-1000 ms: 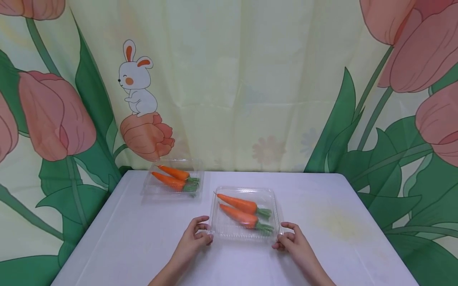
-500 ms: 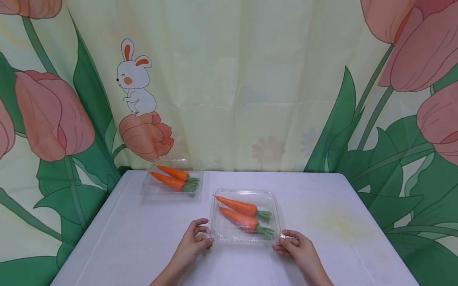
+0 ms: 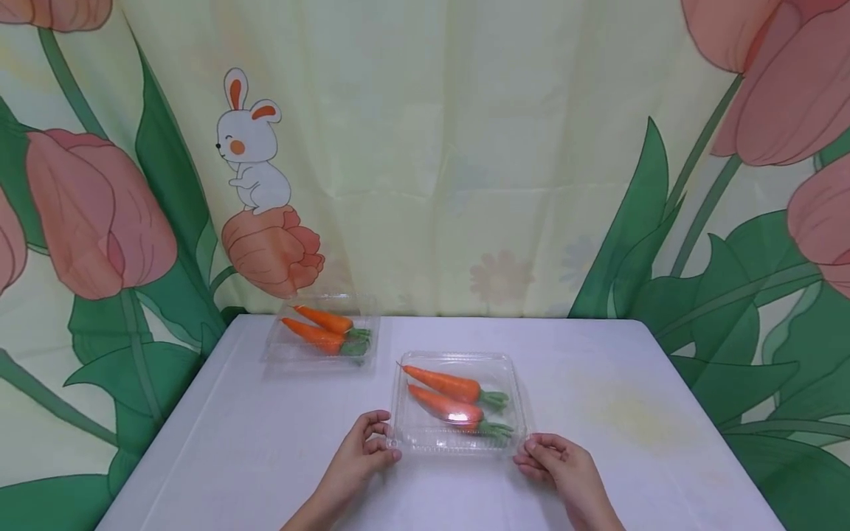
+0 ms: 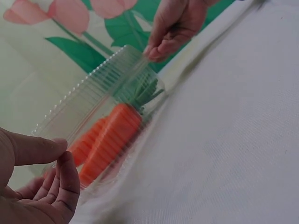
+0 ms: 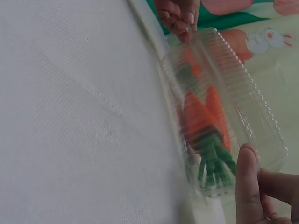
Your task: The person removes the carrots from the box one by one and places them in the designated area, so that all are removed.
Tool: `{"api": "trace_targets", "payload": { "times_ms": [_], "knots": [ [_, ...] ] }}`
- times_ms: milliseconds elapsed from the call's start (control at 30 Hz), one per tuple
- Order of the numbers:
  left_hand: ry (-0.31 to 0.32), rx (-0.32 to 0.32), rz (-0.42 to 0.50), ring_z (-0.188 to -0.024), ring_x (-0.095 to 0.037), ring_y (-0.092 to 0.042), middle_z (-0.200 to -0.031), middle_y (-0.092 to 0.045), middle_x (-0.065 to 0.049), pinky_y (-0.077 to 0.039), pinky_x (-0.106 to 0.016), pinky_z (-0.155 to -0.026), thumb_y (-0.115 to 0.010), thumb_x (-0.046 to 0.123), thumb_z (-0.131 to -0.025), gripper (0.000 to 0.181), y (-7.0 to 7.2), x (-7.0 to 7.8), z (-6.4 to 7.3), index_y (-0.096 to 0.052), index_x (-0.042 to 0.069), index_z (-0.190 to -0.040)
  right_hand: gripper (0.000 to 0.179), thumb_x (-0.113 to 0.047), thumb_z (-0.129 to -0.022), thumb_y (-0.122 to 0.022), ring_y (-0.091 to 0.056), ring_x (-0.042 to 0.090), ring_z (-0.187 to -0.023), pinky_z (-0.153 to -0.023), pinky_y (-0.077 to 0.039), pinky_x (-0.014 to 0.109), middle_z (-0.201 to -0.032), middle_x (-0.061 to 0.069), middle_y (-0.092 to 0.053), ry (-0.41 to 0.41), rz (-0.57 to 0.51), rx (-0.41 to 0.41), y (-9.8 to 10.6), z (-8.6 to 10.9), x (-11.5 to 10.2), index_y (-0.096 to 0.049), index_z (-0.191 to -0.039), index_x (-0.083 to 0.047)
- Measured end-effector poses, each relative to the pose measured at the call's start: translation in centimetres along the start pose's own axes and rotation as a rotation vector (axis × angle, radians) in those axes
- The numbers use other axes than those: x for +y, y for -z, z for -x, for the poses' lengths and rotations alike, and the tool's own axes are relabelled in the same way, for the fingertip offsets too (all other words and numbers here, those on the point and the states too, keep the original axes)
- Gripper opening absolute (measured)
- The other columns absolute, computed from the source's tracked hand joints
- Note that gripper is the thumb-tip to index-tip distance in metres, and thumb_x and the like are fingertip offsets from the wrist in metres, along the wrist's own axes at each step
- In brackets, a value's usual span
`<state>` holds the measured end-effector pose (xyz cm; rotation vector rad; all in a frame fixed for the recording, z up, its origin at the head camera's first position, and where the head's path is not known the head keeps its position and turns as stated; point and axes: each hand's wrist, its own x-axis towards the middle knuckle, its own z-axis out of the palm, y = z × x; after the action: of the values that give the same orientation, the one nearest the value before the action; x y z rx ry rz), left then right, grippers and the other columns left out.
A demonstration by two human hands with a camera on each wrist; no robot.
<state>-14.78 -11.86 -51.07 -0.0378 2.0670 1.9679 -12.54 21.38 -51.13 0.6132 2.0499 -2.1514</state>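
Note:
A clear plastic clamshell box (image 3: 415,435) sits at the middle of the white table, its lid over two orange carrots (image 3: 443,382) with green tops. My left hand (image 3: 358,451) holds its near left corner; in the left wrist view, the thumb and forefinger of that left hand (image 4: 44,175) pinch the rim. At the near right corner my right hand (image 3: 563,470) pinches the edge between thumb and curled forefinger, and the right wrist view shows this right hand (image 5: 254,189) close up. Whether the lid is fully snapped down I cannot tell.
Another clear box (image 3: 275,352) with two carrots (image 3: 317,335) stands at the table's back left. The white tabletop (image 3: 232,435) ends against a curtain (image 3: 398,147) printed with tulips and a rabbit.
The box has come slightly nearer to me. My right hand has shifted down at its corner, and its forefinger, straighter before, is curled in. The back box has stayed put.

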Motion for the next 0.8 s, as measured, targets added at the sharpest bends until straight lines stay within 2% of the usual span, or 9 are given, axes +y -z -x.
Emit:
{"api": "trace_targets", "payload": {
  "times_ms": [133, 500, 800],
  "knots": [
    [-0.02, 0.003, 0.009, -0.088, -0.015, -0.06, -0.116, -0.058, -0.012, -0.053, -0.022, -0.073, -0.078, -0.004, -0.084, 0.07, -0.07, 0.08, -0.04, -0.04, -0.005, -0.143, 0.023, -0.002, -0.103, -0.06, -0.077, 0.024, -0.083, -0.076, -0.063, 0.033, -0.094, 0.017, -0.076, 0.001, -0.011, -0.029, 0.24, -0.13, 0.08, -0.061, -0.118, 0.015],
    [0.026, 0.093, 0.026, -0.089, -0.016, -0.067, -0.11, -0.068, -0.01, -0.058, -0.024, -0.075, -0.086, -0.002, -0.079, 0.062, 0.2, -0.46, -0.15, -0.057, -0.007, -0.134, 0.025, -0.008, -0.105, -0.058, -0.077, 0.021, -0.082, -0.076, -0.063, 0.031, -0.094, 0.015, -0.076, -0.009, 0.025, -0.102, 0.51, 0.0, -0.36, -0.062, -0.115, 0.015],
    [0.007, 0.1, 0.062, -0.087, -0.014, -0.069, -0.097, -0.073, -0.009, -0.06, -0.023, -0.075, -0.085, -0.008, -0.076, 0.052, 0.22, -0.78, -0.23, -0.062, -0.015, -0.122, 0.026, -0.012, -0.105, -0.06, -0.075, 0.02, -0.078, -0.073, -0.063, 0.031, -0.088, 0.012, -0.075, 0.013, 0.08, -0.051, 0.03, -0.03, -0.23, -0.064, -0.111, 0.013]
  ]
}}
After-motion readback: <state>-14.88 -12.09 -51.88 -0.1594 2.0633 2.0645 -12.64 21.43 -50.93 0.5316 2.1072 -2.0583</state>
